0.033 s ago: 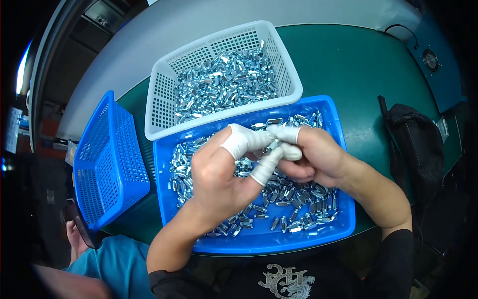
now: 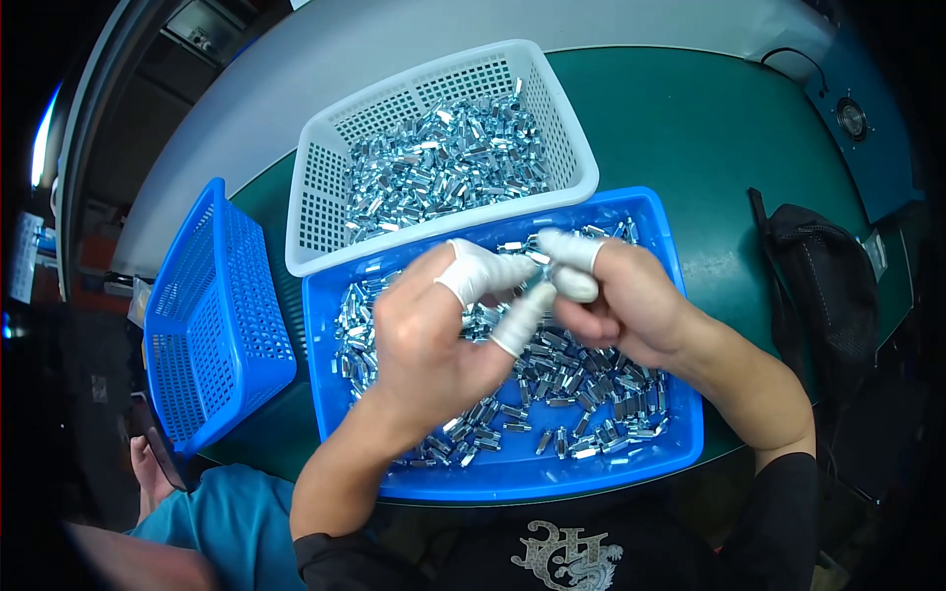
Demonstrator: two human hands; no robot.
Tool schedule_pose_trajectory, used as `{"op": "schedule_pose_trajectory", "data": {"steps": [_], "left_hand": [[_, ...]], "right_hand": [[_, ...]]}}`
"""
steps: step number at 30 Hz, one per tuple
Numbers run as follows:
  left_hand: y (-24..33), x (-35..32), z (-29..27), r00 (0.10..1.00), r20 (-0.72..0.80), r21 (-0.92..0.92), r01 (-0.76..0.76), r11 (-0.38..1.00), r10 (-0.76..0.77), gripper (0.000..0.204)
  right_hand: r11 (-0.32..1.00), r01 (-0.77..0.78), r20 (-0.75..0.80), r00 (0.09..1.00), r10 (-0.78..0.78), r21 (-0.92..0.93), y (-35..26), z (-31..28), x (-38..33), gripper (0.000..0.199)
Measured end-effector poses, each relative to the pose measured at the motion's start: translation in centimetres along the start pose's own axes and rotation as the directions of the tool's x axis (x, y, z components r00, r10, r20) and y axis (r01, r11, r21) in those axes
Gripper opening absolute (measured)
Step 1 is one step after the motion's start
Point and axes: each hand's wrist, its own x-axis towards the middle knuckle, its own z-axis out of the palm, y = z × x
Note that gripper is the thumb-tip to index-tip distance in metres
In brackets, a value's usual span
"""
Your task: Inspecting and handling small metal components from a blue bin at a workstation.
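My left hand (image 2: 426,325) and my right hand (image 2: 636,300) meet above a blue tray (image 2: 552,481) of small shiny metal hex standoffs (image 2: 562,384). White finger covers wrap the thumb and fingers I work with. Between the fingertips of both hands sits one metal hex standoff (image 2: 543,262), largely hidden by them. My right thumb and finger pinch it from the right; the left thumb and forefinger close on it from the left. How it is turned I cannot make out.
Behind the tray stands a white perforated basket (image 2: 296,212) heaped with similar metal pieces. A blue perforated basket (image 2: 261,286) leans at the left. A black bag (image 2: 823,276) lies right on the green table (image 2: 680,128). Another person's hand (image 2: 150,473) shows at lower left.
My fingers have shifted slightly around the small standoff, and the left hand has moved a little to the left. The baskets and tray have not moved.
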Motion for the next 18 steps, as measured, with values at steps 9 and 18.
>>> {"op": "schedule_pose_trajectory", "data": {"steps": [9,18], "left_hand": [[-4.3,0.6,-1.4,0.962,-0.213,0.323,0.234,0.917,-0.171,0.024],[-3.1,-1.8,2.4,0.938,0.327,0.426,-0.035,0.904,-0.118,0.03]], "right_hand": [[0.923,0.385,-0.252,0.891,-0.377,-0.018,0.4,0.0,0.2,0.048],[0.906,0.422,-0.239,0.879,-0.413,-0.014,0.7,-0.1,0.1,0.045]]}}
